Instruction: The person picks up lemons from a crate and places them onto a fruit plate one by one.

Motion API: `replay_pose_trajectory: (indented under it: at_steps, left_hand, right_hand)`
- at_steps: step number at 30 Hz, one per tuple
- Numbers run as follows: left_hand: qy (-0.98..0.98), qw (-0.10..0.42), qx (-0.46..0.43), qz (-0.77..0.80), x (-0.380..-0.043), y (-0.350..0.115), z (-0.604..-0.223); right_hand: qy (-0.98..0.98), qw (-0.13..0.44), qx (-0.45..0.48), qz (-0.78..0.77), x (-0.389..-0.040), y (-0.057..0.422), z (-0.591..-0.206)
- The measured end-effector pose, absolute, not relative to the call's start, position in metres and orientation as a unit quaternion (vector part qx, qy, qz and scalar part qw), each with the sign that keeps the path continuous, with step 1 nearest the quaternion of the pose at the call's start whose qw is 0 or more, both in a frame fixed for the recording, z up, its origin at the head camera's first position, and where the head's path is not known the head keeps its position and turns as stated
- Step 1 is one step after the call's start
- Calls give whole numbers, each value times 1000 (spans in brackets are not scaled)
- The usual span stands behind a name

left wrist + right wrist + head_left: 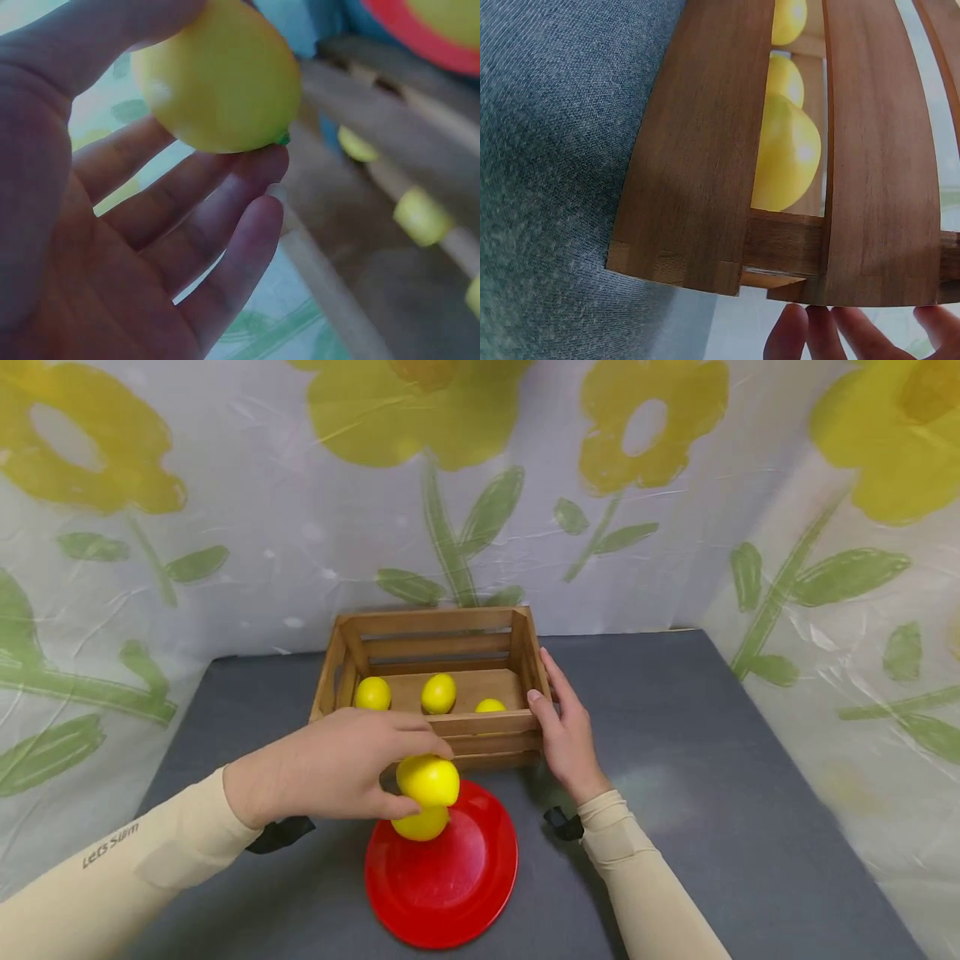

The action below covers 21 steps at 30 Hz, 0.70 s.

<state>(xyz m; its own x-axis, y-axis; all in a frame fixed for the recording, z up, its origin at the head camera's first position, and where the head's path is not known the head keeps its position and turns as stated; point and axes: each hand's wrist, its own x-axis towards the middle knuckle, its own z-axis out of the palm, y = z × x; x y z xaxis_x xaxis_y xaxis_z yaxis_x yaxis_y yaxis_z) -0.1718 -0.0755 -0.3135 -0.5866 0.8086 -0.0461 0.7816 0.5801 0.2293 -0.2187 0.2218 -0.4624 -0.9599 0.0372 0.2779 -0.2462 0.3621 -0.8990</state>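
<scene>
My left hand (341,764) pinches a yellow lemon (429,781) between thumb and fingertips, above the red plate (480,893). In the left wrist view, that held lemon (225,82) shows a small green tip near the fingers. A second lemon (420,824) appears just below it, over the plate and partly covered. Beyond the plate stands a slatted wooden crate (487,724) with three lemons visible inside, among them one lemon (438,693) near the middle. My right hand (570,739) touches the crate's right end, its fingertips (862,330) against the wood.
A dark grey table (675,793) carries the crate and plate. Behind it and along the sides hangs a pale sheet (300,543) painted with yellow flowers. The crate stands close to the table's back edge.
</scene>
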Motion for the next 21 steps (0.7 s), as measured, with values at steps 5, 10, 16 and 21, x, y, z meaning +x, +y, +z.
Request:
replay_pose_trajectory:
  at_steps: [5, 10, 16, 21]
  left_hand:
    - [887, 91, 440, 103, -154, -88, -349]
    - [898, 113, 411, 112, -134, -97, -379]
    - [902, 137, 386, 135, -116, -104, -408]
    - [900, 125, 389, 153, -109, -107, -424]
  right_hand:
    - [-820, 126, 61, 555, -219, 222, -463]
    - [-821, 128, 66, 552, -220, 220, -462]
    - [-815, 130, 64, 561, -219, 220, -460]
    - [-816, 124, 60, 562, -218, 220, -461]
